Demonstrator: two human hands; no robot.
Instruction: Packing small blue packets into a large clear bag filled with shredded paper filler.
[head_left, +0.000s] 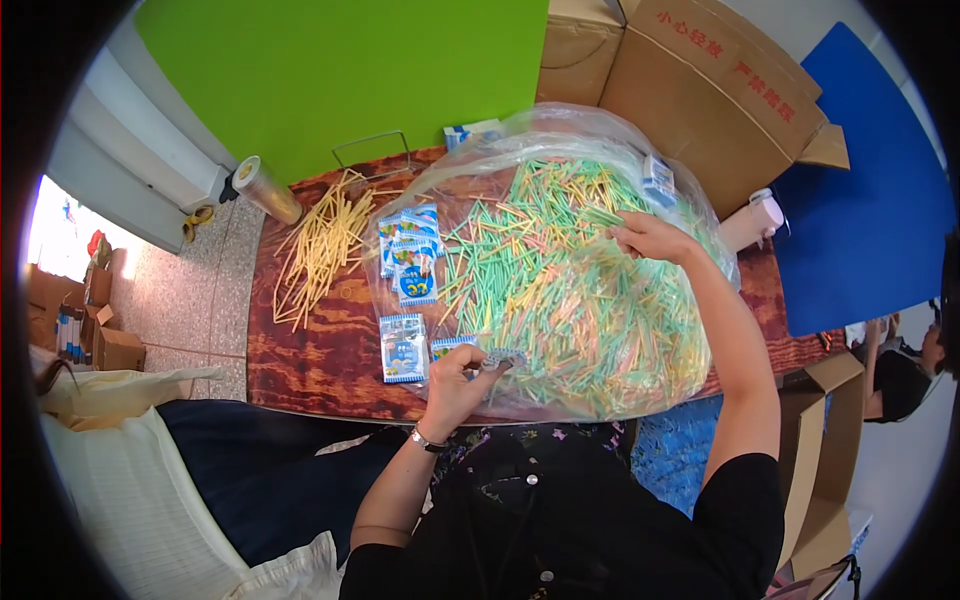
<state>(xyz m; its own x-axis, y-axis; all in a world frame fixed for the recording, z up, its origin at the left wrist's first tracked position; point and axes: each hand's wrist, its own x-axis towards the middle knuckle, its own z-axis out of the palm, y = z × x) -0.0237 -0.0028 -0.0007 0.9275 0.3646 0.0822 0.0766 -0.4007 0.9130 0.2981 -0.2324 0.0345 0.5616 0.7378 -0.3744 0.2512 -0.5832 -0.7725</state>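
My right hand (648, 238) pinches a few thin green sticks (600, 216) above the far right of a big heap of green, yellow and pink sticks (570, 300). That heap lies on and partly under a large clear plastic bag (560, 120). Near the table's front edge, my left hand (460, 382) is closed on a small packet (503, 358), its patterned, greyish end sticking out past the fingertips. Just left of the heap are several blue-and-white packets (415, 270). Another blue-and-white packet (403, 348) lies flat beside my left hand.
A pile of plain yellow sticks (330, 245) covers the left of the red-brown table (300, 375). Behind it stand a wire frame (372, 140) and a clear roll (266, 190). At the back right are an open cardboard box (700, 90) and a pale pink cylinder (752, 220).
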